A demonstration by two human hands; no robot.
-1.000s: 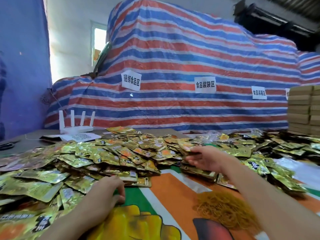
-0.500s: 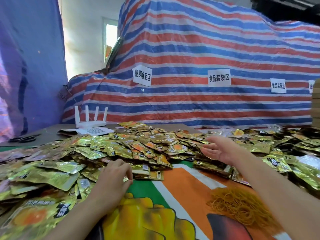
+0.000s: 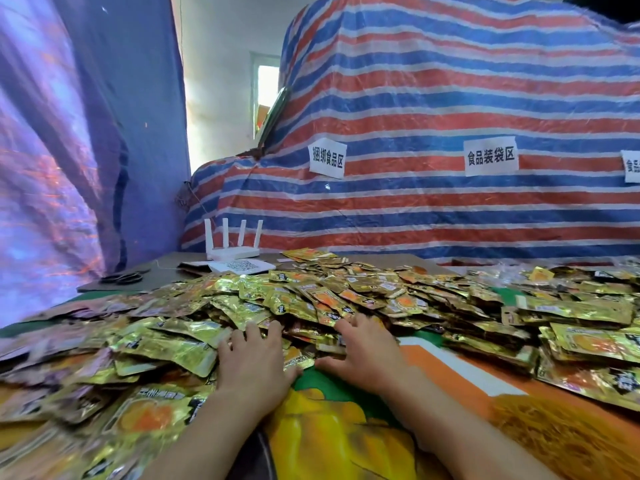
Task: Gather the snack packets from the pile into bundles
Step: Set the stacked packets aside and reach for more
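Right hand [image 3: 367, 355] swings back from farther packets to beside left hand [image 3: 254, 367], each grip apart, fingers flat on the near edge of the heaped shiny gold foil snack packets [image 3: 311, 299] on the desk [image 3: 446, 372], probably to rake a bundle together.

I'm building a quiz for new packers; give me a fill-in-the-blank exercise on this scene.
The white router has ___ antennas.
The left hand and right hand lie palm-___ on the snack packets.
The rubber bands lie on the person's ___ side.
Missing: four; down; right.
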